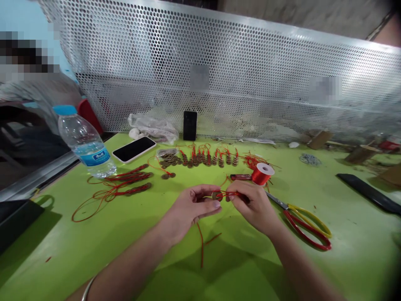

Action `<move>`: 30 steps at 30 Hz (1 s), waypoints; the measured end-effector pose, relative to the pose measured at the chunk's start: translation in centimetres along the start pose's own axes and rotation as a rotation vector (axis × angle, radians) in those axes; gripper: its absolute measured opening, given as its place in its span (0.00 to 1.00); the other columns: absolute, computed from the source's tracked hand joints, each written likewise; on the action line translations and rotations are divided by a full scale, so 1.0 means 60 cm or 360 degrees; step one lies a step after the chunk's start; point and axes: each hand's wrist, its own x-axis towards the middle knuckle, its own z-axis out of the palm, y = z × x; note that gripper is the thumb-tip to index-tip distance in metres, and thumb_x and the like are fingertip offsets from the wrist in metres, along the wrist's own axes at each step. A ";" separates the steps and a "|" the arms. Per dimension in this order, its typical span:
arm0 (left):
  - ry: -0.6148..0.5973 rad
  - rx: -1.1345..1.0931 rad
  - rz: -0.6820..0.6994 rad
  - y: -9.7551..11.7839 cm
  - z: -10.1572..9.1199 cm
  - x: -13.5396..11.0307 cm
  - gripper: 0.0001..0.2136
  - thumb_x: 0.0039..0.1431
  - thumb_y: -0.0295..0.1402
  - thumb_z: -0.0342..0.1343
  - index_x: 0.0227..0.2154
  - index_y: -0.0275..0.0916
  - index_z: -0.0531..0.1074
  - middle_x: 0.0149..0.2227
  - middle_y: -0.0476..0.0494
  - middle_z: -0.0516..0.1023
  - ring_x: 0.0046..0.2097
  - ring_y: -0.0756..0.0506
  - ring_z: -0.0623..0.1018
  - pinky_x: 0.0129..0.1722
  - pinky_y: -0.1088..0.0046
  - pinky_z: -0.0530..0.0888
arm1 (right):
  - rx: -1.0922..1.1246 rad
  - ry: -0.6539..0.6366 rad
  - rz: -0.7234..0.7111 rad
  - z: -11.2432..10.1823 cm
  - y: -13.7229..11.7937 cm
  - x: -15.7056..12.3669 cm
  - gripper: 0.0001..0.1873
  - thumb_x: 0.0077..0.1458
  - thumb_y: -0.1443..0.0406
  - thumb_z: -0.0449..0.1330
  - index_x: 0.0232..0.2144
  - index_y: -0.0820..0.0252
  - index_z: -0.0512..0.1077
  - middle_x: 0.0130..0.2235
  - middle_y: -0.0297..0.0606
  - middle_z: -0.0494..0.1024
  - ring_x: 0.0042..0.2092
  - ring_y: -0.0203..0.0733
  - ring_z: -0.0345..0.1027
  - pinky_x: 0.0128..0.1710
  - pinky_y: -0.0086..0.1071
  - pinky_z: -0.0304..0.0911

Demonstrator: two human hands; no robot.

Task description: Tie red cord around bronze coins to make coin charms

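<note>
Above the middle of the green table, my left hand [196, 203] pinches a round bronze-coloured coin [216, 195] between thumb and fingers. Red cord [223, 194] runs from that coin into my right hand [250, 202], whose fingers are closed on it. Part of the cord is hidden by the right fingers. A spool of red cord [261, 177] and a dark red lighter-like stick [240, 177] lie just beyond my right hand. Scissors [300, 221] with one yellow and one red handle rest to its right. Below my hands, loose cord pieces [201, 246] lie on the table.
Several corded coins [200, 159] form a row at the back. Coin strings [131, 184], a phone [134, 149] and a water bottle [89, 146] are on the left. Another phone [190, 125] leans against the perforated metal panel [250, 75]. A black long object [369, 192] lies far right.
</note>
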 end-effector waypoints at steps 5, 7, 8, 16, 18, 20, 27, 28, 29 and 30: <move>0.0017 0.0059 0.0027 -0.003 0.003 -0.001 0.16 0.35 0.23 0.70 0.32 0.34 0.77 0.30 0.49 0.79 0.31 0.53 0.77 0.36 0.78 0.77 | 0.0014 0.0011 0.0020 -0.002 0.001 -0.001 0.07 0.50 0.74 0.52 0.24 0.61 0.66 0.24 0.32 0.68 0.26 0.33 0.59 0.27 0.26 0.53; 0.0020 0.0064 0.0050 -0.004 0.004 -0.001 0.15 0.36 0.24 0.69 0.31 0.35 0.77 0.30 0.49 0.79 0.31 0.53 0.77 0.35 0.79 0.77 | 0.0011 0.0015 0.0031 -0.002 0.002 -0.001 0.07 0.50 0.73 0.52 0.24 0.61 0.66 0.24 0.32 0.68 0.26 0.33 0.59 0.27 0.26 0.52; 0.0029 0.0063 0.0063 -0.004 0.004 -0.001 0.14 0.37 0.24 0.69 0.31 0.35 0.77 0.30 0.49 0.79 0.31 0.52 0.77 0.35 0.79 0.77 | 0.0012 0.0013 0.0040 -0.002 0.001 -0.001 0.07 0.50 0.73 0.51 0.24 0.61 0.66 0.24 0.32 0.68 0.26 0.33 0.59 0.26 0.26 0.52; 0.0148 0.0009 0.0017 0.002 0.008 -0.004 0.11 0.43 0.20 0.65 0.32 0.33 0.77 0.30 0.48 0.79 0.31 0.52 0.77 0.35 0.78 0.77 | -0.0080 0.0008 0.0127 0.005 0.000 -0.005 0.04 0.53 0.69 0.52 0.28 0.60 0.66 0.19 0.28 0.62 0.20 0.30 0.52 0.20 0.24 0.48; 0.0165 -0.0022 0.0015 0.001 0.008 -0.003 0.10 0.44 0.18 0.64 0.32 0.33 0.77 0.29 0.49 0.79 0.31 0.53 0.77 0.36 0.79 0.77 | -0.0113 0.0017 0.0164 0.007 0.002 -0.006 0.03 0.54 0.68 0.52 0.31 0.60 0.66 0.19 0.27 0.61 0.19 0.30 0.50 0.19 0.24 0.47; 0.0171 -0.0047 0.0017 0.002 0.007 -0.002 0.09 0.47 0.18 0.62 0.32 0.32 0.76 0.28 0.49 0.78 0.30 0.53 0.77 0.35 0.79 0.78 | -0.0134 0.0009 0.0181 0.008 0.003 -0.007 0.03 0.55 0.68 0.52 0.32 0.59 0.66 0.18 0.26 0.59 0.18 0.30 0.49 0.18 0.24 0.47; 0.0187 -0.0072 0.0025 0.005 0.004 -0.002 0.07 0.50 0.19 0.60 0.34 0.31 0.75 0.28 0.48 0.79 0.28 0.53 0.78 0.33 0.80 0.78 | -0.0236 0.0019 0.0035 0.009 0.001 -0.005 0.04 0.53 0.70 0.53 0.32 0.59 0.66 0.26 0.33 0.71 0.22 0.31 0.59 0.21 0.24 0.53; 0.0178 -0.0072 0.0028 0.004 0.004 -0.002 0.08 0.50 0.19 0.60 0.34 0.31 0.75 0.29 0.47 0.79 0.28 0.53 0.78 0.33 0.80 0.78 | -0.0228 0.0037 0.0021 0.011 0.001 -0.005 0.06 0.53 0.69 0.54 0.35 0.59 0.67 0.29 0.34 0.73 0.22 0.31 0.60 0.21 0.24 0.54; 0.0172 -0.0070 0.0029 0.004 0.004 -0.002 0.08 0.49 0.19 0.61 0.34 0.31 0.75 0.29 0.47 0.79 0.29 0.52 0.78 0.34 0.80 0.78 | -0.0210 0.0050 0.0009 0.012 0.000 -0.004 0.08 0.53 0.68 0.55 0.38 0.59 0.67 0.31 0.35 0.75 0.22 0.32 0.60 0.21 0.24 0.54; 0.0170 -0.0066 0.0023 0.004 0.004 -0.002 0.08 0.49 0.19 0.61 0.33 0.31 0.76 0.29 0.47 0.79 0.29 0.52 0.78 0.34 0.80 0.78 | -0.0190 0.0063 -0.0006 0.014 -0.001 -0.004 0.10 0.53 0.68 0.56 0.40 0.59 0.68 0.33 0.36 0.76 0.22 0.32 0.61 0.20 0.24 0.55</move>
